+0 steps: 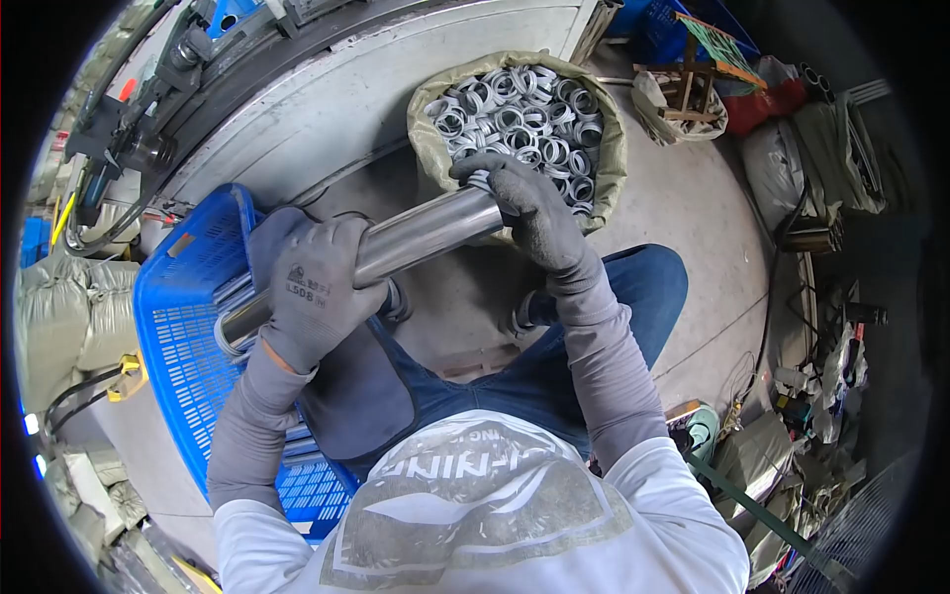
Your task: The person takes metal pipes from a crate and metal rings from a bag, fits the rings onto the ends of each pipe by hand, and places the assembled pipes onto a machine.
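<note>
A shiny metal tube [430,233] lies slantwise across my lap, its upper end toward the sack. My gloved left hand [322,287] is wrapped round its lower half. A pale ring [230,337] sits at the tube's lower end, over the blue basket. My gloved right hand [529,208] is closed at the upper end, with a metal ring [479,179] partly showing between its fingers and the tube. Whether that ring is on the tube is hidden by the fingers. Just beyond, a woven sack [421,144] holds many loose metal rings [510,119].
On my left stands a blue plastic basket [163,297] with more metal tubes [233,289] in it. A dark pad [361,396] covers my left thigh. Machinery [148,148] and a white panel [327,99] are ahead; a small bag [683,114] stands at the right.
</note>
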`<state>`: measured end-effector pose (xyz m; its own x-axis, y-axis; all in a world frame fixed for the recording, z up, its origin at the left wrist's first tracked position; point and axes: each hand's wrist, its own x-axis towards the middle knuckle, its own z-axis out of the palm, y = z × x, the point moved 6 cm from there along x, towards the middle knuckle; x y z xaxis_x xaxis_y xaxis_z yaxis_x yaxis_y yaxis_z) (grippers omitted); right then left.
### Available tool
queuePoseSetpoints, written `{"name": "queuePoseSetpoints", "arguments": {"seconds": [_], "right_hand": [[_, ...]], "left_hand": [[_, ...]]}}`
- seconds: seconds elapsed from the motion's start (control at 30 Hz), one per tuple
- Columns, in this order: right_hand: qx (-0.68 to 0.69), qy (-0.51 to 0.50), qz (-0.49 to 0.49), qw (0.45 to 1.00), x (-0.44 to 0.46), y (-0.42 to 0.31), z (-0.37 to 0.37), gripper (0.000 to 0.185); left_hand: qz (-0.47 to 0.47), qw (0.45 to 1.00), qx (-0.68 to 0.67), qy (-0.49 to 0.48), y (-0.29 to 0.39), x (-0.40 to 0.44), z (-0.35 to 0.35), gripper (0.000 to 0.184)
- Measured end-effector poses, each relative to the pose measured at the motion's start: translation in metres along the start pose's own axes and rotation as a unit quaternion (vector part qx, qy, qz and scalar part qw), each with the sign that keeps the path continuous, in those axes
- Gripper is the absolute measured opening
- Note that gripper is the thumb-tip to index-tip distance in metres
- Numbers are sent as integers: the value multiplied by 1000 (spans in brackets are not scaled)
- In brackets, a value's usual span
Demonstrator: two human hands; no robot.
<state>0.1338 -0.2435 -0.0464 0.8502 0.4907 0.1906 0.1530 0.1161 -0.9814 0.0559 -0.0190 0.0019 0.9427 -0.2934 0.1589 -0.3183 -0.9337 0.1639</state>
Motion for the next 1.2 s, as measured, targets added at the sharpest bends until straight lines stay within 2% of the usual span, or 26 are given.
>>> {"name": "queuePoseSetpoints", "arguments": {"seconds": [0.03, 0.07, 0.13, 0.23, 0.3, 0.4, 0.53, 0.63, 0.7, 0.8, 0.83, 0.87, 0.9, 0.97, 1.0, 1.03, 1.07, 1.1, 1.17, 1.2], "right_hand": [[1, -1, 0, 1000, 0, 4, 4, 53], [-43, 52, -60, 996, 0, 5, 6, 56], [-87, 103, -118, 984, -1, -1, 21, 58], [-48, 200, -128, 970, -7, -5, 26, 59], [-58, 203, -54, 976, -7, 4, 23, 52], [-121, 226, -77, 963, -8, -7, 24, 51], [-175, 208, -81, 959, -7, -8, 31, 49], [-143, 239, -93, 956, -5, -3, 36, 45], [-78, 266, -6, 961, -6, 8, 36, 40], [-46, 262, 12, 964, -2, 16, 34, 39], [-16, 257, 19, 966, 1, 14, 34, 39], [-42, 223, 22, 974, 4, 7, 29, 39], [-43, 224, 25, 973, 8, 10, 18, 39], [-214, 167, -132, 953, 24, 1, -2, 39], [-223, 210, -110, 945, 32, 23, -37, 39], [-220, 241, -33, 945, 39, 43, -61, 39], [-213, 268, 45, 938, 45, 63, -85, 41], [-190, 284, 178, 923, 46, 81, -97, 43], [-351, 151, 183, 906, 51, 148, -101, 53], [-391, 122, 230, 883, 51, 153, -87, 57]], "left_hand": [[5, 1000, -1, 6, 1, 1, 0, 53], [10, 1000, -3, 12, 1, 2, 0, 52], [3, 1000, -1, 11, -1, 2, 1, 51], [-1, 1000, 4, 8, -1, 2, 1, 50], [-1, 1000, 6, 5, -1, 2, 0, 50], [-2, 1000, -4, -5, 4, 3, -2, 48], [-2, 1000, 18, -25, 5, 4, 0, 50], [-14, 998, 28, -53, 5, 5, 3, 51], [-25, 996, 32, -73, 3, 6, 5, 52], [-1, 997, 9, -77, 0, 8, 2, 57], [24, 998, 38, -43, 4, 8, -12, 58], [48, 997, 68, -10, 7, 5, -21, 59], [49, 997, 66, -13, 1, -1, -19, 59], [28, 999, 37, 22, -17, -12, -21, 65], [22, 998, 32, 47, -21, -14, -24, 62], [19, 998, 30, 46, -24, -16, -22, 62], [4, 997, 22, 80, -28, -17, -24, 62], [-9, 993, 13, 113, -31, -18, -25, 62], [-16, 994, 28, 108, -34, -16, -20, 63], [-17, 995, 40, 94, -31, -14, -18, 63]]}}
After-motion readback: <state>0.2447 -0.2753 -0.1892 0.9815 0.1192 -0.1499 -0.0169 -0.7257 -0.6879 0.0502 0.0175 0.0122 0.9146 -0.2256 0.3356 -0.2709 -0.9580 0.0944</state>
